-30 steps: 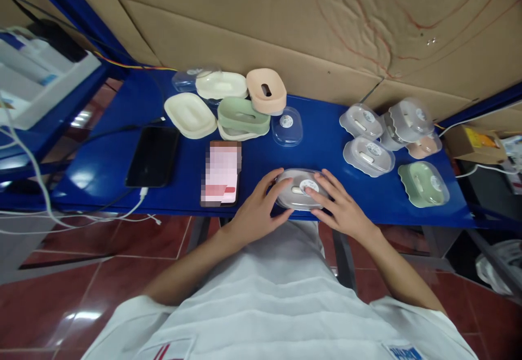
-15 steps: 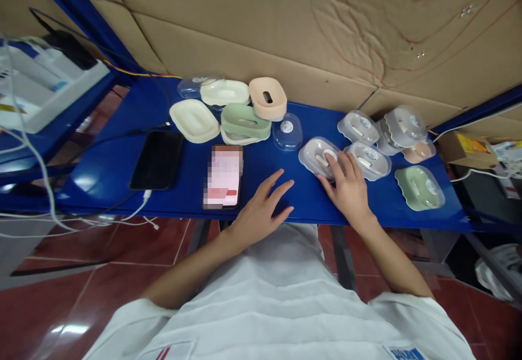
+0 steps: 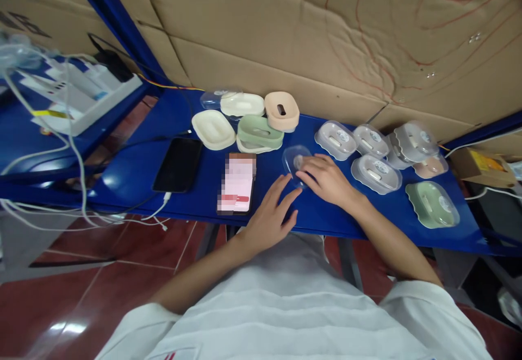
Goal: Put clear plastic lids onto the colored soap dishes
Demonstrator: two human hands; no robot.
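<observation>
Brown cardboard [image 3: 253, 39] is being fronted by a blue counter [image 3: 228, 221]. Lidded boxes [image 3: 377, 174] are being supported on its right, trays [image 3: 261, 130] at its back left. Near its middle, the left hand [image 3: 267, 218] is being held with fingers apart. By the right hand [image 3: 330, 180], a clear lid [image 3: 290, 160] is being touched and partly covered; whether those fingers are being clamped on it cannot be told.

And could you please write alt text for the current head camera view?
A person's right hand touches a clear lid over a blue table, with the left hand spread open close by. Clear-covered boxes sit to the right; cream, green and peach dishes, a lit phone and a dark-screened device lie to the left.
</observation>
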